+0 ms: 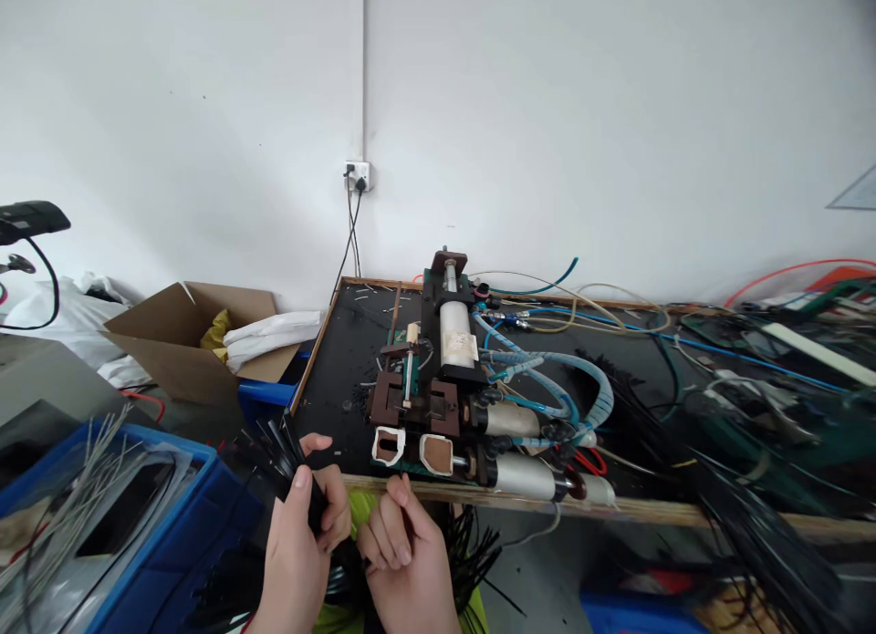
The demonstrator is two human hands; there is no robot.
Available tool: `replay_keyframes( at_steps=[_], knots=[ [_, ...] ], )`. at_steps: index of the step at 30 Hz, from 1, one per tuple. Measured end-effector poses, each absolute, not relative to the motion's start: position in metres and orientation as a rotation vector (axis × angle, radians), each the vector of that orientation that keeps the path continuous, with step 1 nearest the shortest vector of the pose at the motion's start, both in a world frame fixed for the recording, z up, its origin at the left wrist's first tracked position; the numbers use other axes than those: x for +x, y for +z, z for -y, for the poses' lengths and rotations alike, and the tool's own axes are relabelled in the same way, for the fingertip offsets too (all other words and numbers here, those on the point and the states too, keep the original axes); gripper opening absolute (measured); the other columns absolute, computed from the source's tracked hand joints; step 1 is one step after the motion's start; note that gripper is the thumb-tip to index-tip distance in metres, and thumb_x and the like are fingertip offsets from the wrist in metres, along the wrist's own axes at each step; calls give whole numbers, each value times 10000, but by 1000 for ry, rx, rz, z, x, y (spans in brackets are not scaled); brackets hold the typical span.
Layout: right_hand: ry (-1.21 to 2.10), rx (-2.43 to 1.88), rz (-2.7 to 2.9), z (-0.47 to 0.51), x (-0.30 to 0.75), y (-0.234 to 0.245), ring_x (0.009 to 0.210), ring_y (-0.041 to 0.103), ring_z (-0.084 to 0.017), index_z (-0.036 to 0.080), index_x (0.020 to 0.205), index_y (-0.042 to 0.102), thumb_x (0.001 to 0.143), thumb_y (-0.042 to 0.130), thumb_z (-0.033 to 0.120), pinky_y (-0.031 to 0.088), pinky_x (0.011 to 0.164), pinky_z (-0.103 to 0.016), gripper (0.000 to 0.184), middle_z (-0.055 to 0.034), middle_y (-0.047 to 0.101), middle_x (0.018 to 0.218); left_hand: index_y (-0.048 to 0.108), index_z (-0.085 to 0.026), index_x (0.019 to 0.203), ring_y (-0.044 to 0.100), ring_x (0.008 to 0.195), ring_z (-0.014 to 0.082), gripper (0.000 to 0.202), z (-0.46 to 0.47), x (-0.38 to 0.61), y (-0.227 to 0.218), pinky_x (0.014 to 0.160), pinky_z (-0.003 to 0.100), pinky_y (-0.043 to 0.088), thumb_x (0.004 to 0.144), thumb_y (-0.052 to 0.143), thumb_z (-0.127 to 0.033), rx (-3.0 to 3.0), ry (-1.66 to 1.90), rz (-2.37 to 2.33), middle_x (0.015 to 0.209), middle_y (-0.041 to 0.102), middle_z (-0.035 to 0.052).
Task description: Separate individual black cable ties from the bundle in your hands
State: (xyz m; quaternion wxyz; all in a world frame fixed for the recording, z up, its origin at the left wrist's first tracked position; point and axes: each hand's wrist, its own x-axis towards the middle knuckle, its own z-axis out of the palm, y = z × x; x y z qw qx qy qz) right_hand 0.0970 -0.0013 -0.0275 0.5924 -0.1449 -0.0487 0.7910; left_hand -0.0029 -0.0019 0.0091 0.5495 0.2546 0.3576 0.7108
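Bundle: a bundle of black strips (284,452) fans up and to the left from the person's grip, just off the near edge of the bench (342,379), by its near-left corner.
Left hand: the left hand (301,543) is closed around the lower part of the bundle, thumb laid up along it and fingers wrapped over.
Right hand: the right hand (403,552) is curled, its fingertips bent in against the bottom of the same bundle, touching the left hand's fingers.
Below the hands: more loose black strips (472,547) spread out under the bench's near edge, over something yellow-green.
Machine: a pneumatic fixture (444,388) with a white cylinder stands on the bench near its near edge, just beyond the hands; blue hoses (561,379) coil off its right side.
Right part of bench: tangled cables and another heap of black strips (739,506).
Left of bench: a blue crate (171,515) holding pale strips, and farther back an open cardboard box (184,342).
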Motion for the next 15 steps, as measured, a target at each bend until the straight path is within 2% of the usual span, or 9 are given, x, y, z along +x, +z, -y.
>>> replay_keyframes(
  at_steps=[5, 9, 15],
  knots=[
    [1815, -408, 176, 1, 97, -27, 416, 55, -90, 209, 683, 562, 841, 783, 347, 223, 411, -219, 305, 130, 287, 386, 491, -245, 931, 215, 387, 78, 224, 3, -3, 7, 390, 194, 175, 977, 557, -454, 587, 1635, -798, 498, 398, -100],
    [1791, -443, 208, 1, 97, -26, 414, 62, -90, 213, 688, 561, 853, 771, 388, 222, 410, -218, 320, 129, 285, 392, 428, -233, 791, 225, 421, 74, 320, 3, -3, 9, 405, 204, 189, 979, 576, -445, 576, 1590, -825, 533, 378, -91],
    [1742, -484, 252, 1, 99, -24, 410, 71, -83, 210, 711, 582, 857, 772, 446, 219, 410, -211, 336, 131, 298, 394, 419, -235, 802, 236, 461, 75, 337, 6, -2, 11, 416, 202, 208, 960, 648, -425, 600, 1613, -858, 572, 358, -92]
  ],
)
